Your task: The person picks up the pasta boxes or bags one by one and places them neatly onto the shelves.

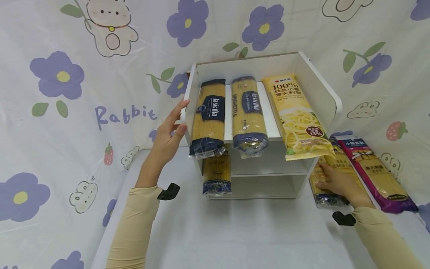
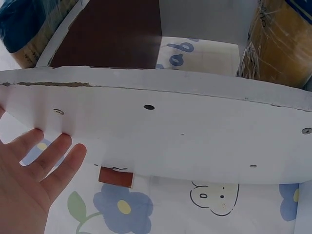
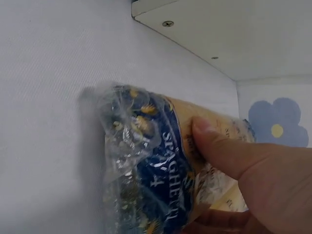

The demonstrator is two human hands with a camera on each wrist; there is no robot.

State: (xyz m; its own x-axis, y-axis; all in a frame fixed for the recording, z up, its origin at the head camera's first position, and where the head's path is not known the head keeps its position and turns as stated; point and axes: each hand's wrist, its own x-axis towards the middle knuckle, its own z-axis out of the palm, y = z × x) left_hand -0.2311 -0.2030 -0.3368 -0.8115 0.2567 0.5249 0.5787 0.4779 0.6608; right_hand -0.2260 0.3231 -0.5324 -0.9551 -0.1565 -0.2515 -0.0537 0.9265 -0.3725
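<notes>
My right hand [image 1: 339,182] grips a spaghetti pack [image 3: 168,156] lying beside the shelf. In the right wrist view, the thumb lies on its wrapper and fingers reach round the far edge. At the left, my left hand [image 1: 167,140] touches the outer side panel of the white shelf [image 2: 185,131] with fairly straight fingertips. On the top tier lie two blue-labelled spaghetti packs, one on the left [image 1: 209,116] and one in the middle [image 1: 248,112], plus a yellow pasta bag [image 1: 299,116] on the right. Another spaghetti pack [image 1: 217,175] sticks out from the tier below.
Right of the gripped pack lie another yellow pasta pack [image 1: 347,166] and a purple-and-red pasta bag [image 1: 377,172]. The shelf stands on a white-covered table [image 1: 255,231]. Behind it hangs a white cloth [image 1: 134,82] printed with flowers and rabbits.
</notes>
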